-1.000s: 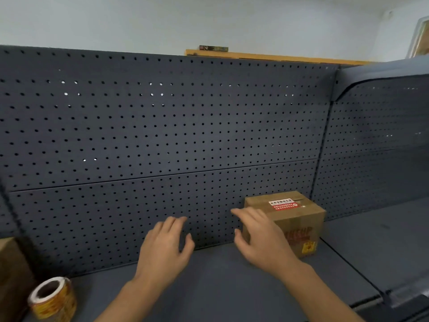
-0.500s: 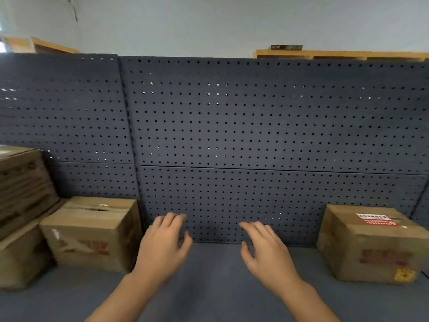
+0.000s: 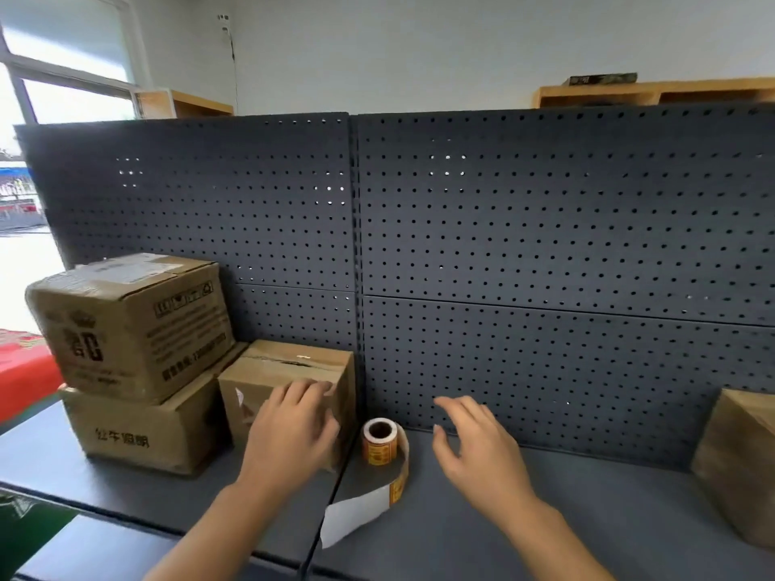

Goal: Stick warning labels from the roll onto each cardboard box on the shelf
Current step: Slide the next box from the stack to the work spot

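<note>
A roll of orange warning labels (image 3: 380, 442) stands on the dark shelf (image 3: 503, 517), its white backing strip trailing toward the front edge. My left hand (image 3: 291, 434) is open with relaxed fingers, in front of a small cardboard box (image 3: 289, 366) just left of the roll; whether it touches the box I cannot tell. My right hand (image 3: 478, 454) hovers open to the right of the roll and holds nothing. Two larger boxes are stacked at the left, the upper box (image 3: 130, 325) on the lower box (image 3: 146, 434). Another box (image 3: 738, 463) sits at the right edge.
A dark pegboard (image 3: 545, 245) backs the shelf, with an upright post behind the roll. A window and a red surface (image 3: 25, 375) lie at the far left. Wooden shelving stands behind the pegboard.
The view has swung left along the shelf. The label roll and stacked boxes came into sight, and the labelled box slid to the right edge. Both hands stay open.
</note>
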`<state>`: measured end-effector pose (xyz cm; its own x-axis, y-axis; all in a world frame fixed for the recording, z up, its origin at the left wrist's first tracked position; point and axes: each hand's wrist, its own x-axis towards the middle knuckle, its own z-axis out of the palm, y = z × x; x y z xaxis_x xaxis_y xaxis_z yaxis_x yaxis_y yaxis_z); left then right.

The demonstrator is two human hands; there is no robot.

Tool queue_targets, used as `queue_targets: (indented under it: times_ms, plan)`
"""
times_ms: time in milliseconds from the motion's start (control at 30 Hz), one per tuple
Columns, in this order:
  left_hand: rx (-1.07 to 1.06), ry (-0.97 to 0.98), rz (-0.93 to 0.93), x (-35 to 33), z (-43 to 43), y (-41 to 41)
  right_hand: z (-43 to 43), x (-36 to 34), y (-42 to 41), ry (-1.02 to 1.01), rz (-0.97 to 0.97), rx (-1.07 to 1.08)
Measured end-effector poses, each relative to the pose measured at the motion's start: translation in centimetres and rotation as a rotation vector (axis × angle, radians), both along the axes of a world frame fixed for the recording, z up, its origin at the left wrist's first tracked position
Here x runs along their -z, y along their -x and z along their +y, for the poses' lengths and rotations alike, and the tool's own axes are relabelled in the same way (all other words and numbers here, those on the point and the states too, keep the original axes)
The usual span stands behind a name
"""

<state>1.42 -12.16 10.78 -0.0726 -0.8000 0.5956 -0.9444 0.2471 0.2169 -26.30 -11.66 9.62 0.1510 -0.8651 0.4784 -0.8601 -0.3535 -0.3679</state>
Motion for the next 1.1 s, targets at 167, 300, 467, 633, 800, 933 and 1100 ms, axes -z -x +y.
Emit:
queue_targets:
  times_ms: [167,300,467,633,800,933,1100]
  plan:
    - [-0.080,-0.043,0.140,0.1,-0.9,-4.8,-0.2,0.5,-4.7,-0.048,-0.026,-0.011]
    - [-0.132,-0.112,0.185,0.3,-2.0,-8.3,-0.6,0.8,-8.1,-0.077,-0.045,-0.012]
    - [-0.177,-0.179,0.294,0.8,-3.8,-11.3,-1.7,1.0,-12.0,-0.099,-0.152,-0.047]
    - [-0.163,-0.292,0.452,-0.1,-6.2,-12.7,-4.8,0.3,-15.6,-0.158,-0.315,0.003]
    - [-0.127,-0.364,0.576,-0.8,-8.7,-13.6,-7.9,-0.2,-17.6,-0.265,-0.462,0.096]
    - [-0.106,-0.399,0.631,-0.7,-9.9,-14.3,-10.1,0.1,-18.3,-0.341,-0.540,0.139]
    - [-0.069,-0.464,0.742,0.2,-10.7,-14.6,-11.3,0.8,-19.5,-0.518,-0.666,0.099]
